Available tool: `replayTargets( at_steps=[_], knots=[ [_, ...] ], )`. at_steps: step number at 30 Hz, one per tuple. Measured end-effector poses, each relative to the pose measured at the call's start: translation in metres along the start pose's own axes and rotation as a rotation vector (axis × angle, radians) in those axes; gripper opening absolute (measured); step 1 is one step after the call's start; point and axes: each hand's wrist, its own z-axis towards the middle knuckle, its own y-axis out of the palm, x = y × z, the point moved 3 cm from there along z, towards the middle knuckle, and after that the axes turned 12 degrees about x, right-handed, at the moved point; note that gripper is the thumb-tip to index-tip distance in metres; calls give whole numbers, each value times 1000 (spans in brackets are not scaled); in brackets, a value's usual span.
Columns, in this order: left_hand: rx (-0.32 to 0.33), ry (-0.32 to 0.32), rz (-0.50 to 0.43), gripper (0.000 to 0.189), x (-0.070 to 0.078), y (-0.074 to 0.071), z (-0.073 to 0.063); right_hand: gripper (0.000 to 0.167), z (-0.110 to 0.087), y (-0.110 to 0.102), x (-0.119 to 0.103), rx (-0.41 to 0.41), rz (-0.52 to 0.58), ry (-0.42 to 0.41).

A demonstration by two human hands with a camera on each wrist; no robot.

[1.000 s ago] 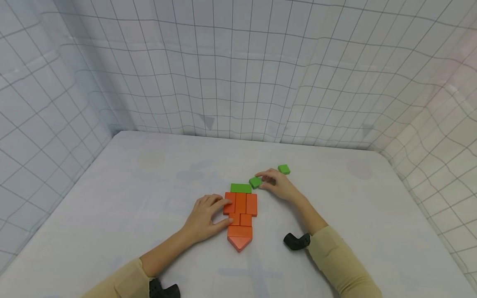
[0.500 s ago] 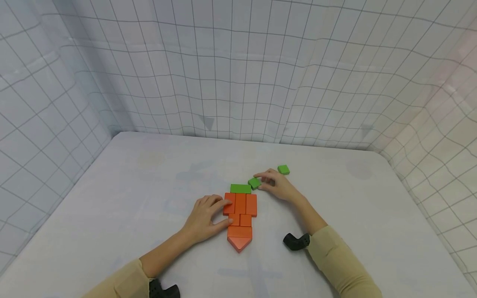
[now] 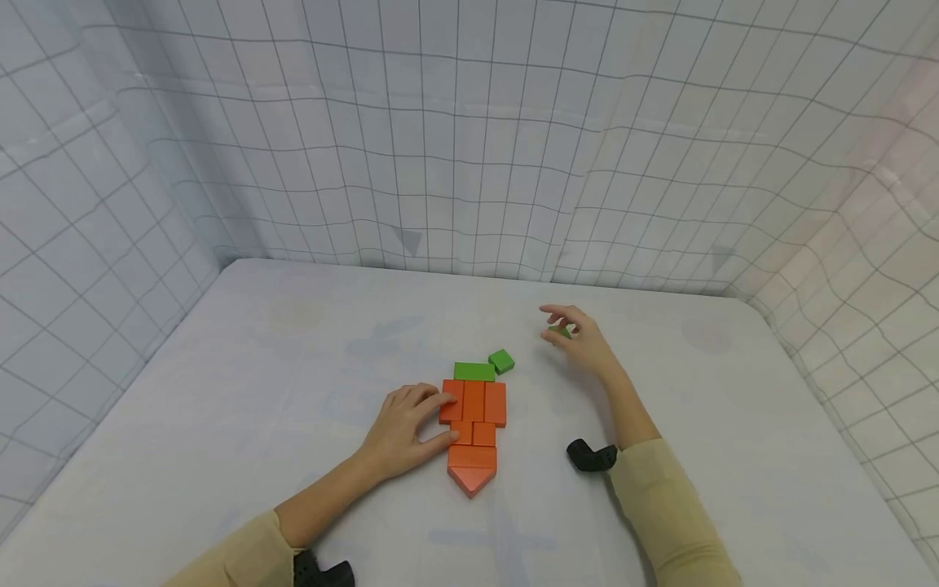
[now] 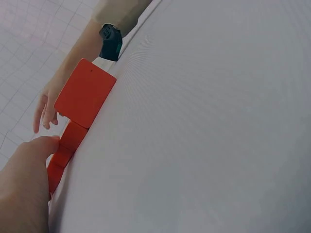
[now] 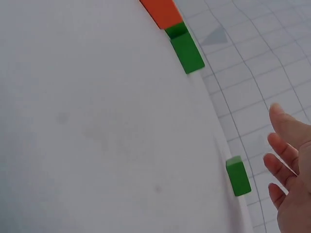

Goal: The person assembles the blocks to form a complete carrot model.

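Orange blocks lie flat and touching in the head view: three tall ones in a row (image 3: 473,401), two smaller ones (image 3: 484,434), a wide one (image 3: 472,456) and a triangular one (image 3: 472,481) pointing toward me. Against the row's far side lies a green rectangular block (image 3: 473,372), with a small green block (image 3: 502,361) slanted at its right corner. My left hand (image 3: 399,432) rests its index finger and thumb at the left side of the orange blocks. My right hand (image 3: 587,346), fingers spread, hovers over another green block (image 5: 238,177), apart from it in the right wrist view.
A white cloth-covered table (image 3: 330,326) carries everything. White sheets with a dark grid (image 3: 469,163) hang along its back and sides. Black devices are worn at the right wrist (image 3: 591,456) and the left wrist (image 3: 323,571).
My right hand has left the small green block and moved right and away from me to the farther green block. The small block shifted slightly toward the green rectangle. My left hand stayed put.
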Motion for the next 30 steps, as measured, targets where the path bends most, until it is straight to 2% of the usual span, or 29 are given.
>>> replayTargets(
  at_steps=[5,12,15,24,30],
  knots=[
    [1,-1,-1,46,0,0,0,38,-3,-18,-1,-8,19,21],
    [-2,-1,2,46,1,0,0,40,-1,-21,46,-69,-34,15],
    [1,0,1,46,1,0,1,41,0,-19,56,-88,-61,19],
    [3,4,-4,46,0,0,1,36,0,-17,57,-77,-89,38],
    [0,4,-1,46,0,0,1,35,2,-12,42,-20,-64,-58]
  ],
)
